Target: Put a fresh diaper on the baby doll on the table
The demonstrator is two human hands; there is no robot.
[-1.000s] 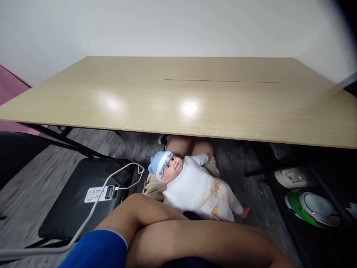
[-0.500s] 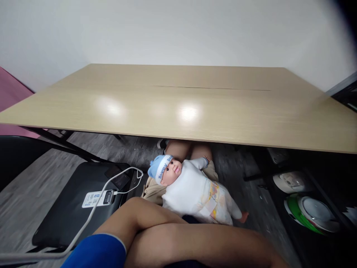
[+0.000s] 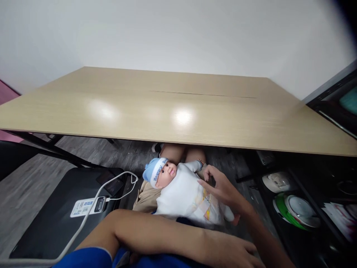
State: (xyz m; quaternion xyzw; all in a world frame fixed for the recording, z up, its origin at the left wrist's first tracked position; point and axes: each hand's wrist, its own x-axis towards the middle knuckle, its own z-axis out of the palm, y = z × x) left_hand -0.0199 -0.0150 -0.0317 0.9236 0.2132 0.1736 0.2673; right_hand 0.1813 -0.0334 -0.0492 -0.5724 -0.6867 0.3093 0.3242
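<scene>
Right hand (image 3: 221,188) open, fingers spread, fingertips on the doll (image 3: 184,190) (diaper side); left hand (image 3: 237,253) flat, empty.

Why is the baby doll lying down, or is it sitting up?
Lying down. The baby doll lies face up across the person's lap, head toward the left, with the right hand resting on its tummy.

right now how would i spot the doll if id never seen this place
Look below the near edge of the long pale wooden table, on the seated person's lap. The baby doll lies there on its back, right hand on its belly. Its blue lettered cap and white top mark it out.
</scene>
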